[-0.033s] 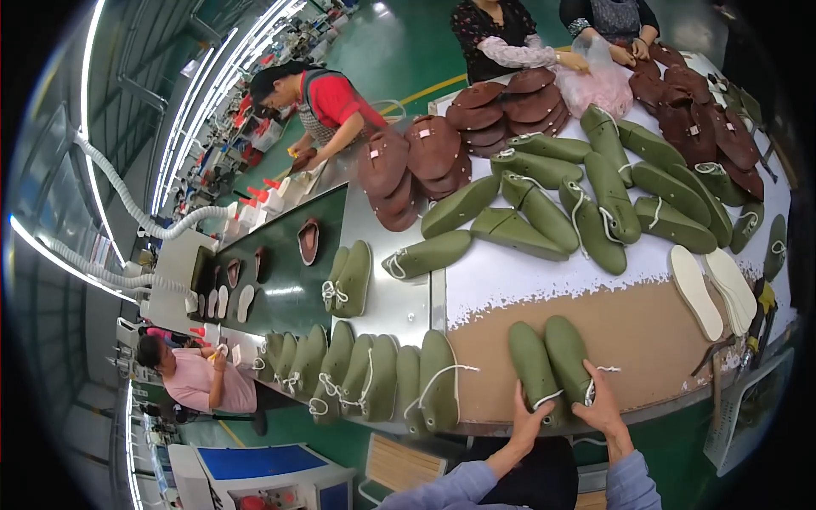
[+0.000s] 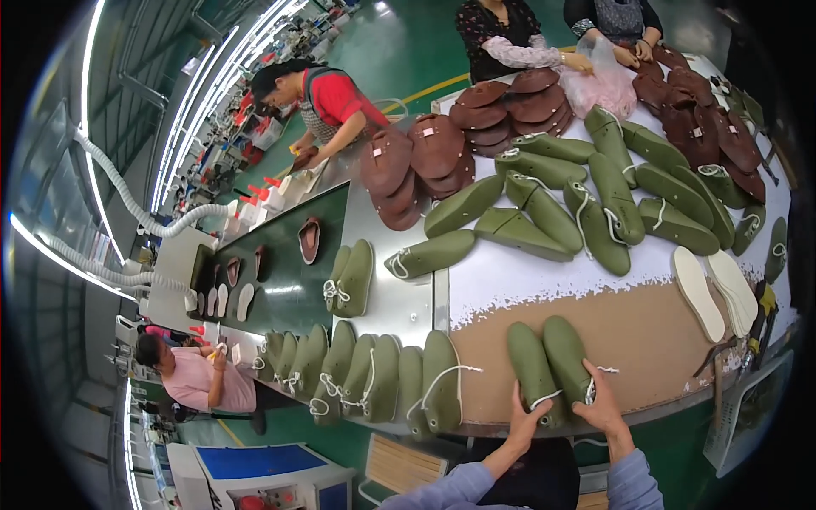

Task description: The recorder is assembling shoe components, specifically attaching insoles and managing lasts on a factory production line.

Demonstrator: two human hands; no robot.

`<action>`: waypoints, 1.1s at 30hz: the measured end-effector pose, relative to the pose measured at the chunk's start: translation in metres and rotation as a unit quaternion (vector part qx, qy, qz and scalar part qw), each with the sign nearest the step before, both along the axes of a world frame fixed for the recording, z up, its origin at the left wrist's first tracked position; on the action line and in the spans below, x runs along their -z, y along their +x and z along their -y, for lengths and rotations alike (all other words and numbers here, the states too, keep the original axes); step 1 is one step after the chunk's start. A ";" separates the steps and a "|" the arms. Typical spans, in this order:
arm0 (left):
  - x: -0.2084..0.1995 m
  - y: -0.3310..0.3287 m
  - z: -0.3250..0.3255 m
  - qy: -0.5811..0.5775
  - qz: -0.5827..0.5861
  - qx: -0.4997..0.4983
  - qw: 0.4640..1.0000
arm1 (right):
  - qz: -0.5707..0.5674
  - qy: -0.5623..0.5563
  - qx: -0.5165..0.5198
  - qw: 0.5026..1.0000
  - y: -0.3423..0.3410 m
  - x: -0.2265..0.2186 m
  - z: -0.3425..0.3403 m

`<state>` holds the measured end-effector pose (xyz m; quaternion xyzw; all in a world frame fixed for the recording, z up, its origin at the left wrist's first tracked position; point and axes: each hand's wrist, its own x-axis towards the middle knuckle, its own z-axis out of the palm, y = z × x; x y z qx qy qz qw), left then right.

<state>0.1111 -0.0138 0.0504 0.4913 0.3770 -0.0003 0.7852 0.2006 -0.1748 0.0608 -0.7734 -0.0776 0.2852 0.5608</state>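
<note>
At the front edge of the table stand two green shoe lasts side by side, toes pointing away from me. My left hand (image 2: 525, 418) is closed around the heel end of the left shoe last (image 2: 529, 357), with a white cord by its thumb. The heel end of the right shoe last (image 2: 564, 350) is in the grip of my right hand (image 2: 602, 401); a knotted cord end (image 2: 607, 370) sticks out beside the fingers. Both lasts rest on a bare brown patch of the tabletop (image 2: 484, 374). Parts of the heels are hidden by my hands.
Many green lasts (image 2: 544, 212) lie heaped beyond, with brown leather uppers (image 2: 433, 153) behind. A row of lasts (image 2: 382, 382) lines the left edge. White insoles (image 2: 699, 293) and hand tools (image 2: 761, 323) lie right. Co-workers (image 2: 340, 102) stand around; a conveyor belt (image 2: 289, 255) runs left.
</note>
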 end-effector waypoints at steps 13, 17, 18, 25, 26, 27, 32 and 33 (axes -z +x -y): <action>-0.037 -0.021 -0.170 -0.289 0.104 -0.081 0.948 | -0.317 0.289 0.134 0.893 0.014 -0.073 -0.138; -0.110 -0.032 -0.256 -0.207 0.035 -0.172 0.963 | -0.404 0.291 0.094 0.862 0.023 -0.089 -0.223; -0.116 -0.036 -0.280 -0.174 0.023 -0.186 0.967 | -0.423 0.278 0.070 0.860 0.027 -0.088 -0.251; -0.071 0.001 -0.410 0.161 0.036 -0.131 0.978 | -0.293 0.244 0.058 0.922 0.039 -0.046 -0.420; -0.063 0.011 -0.420 0.210 0.049 -0.114 0.970 | -0.223 0.192 0.051 0.954 0.038 -0.038 -0.437; -0.060 0.026 -0.425 0.225 0.024 -0.067 0.972 | -0.045 0.142 0.047 0.988 0.034 -0.015 -0.450; 0.015 0.040 -0.463 0.336 -0.006 0.004 0.942 | 0.124 -0.010 -0.131 0.984 0.025 0.033 -0.458; 0.013 0.036 -0.465 0.377 -0.034 0.009 0.926 | 0.094 0.046 -0.161 0.981 0.023 0.022 -0.444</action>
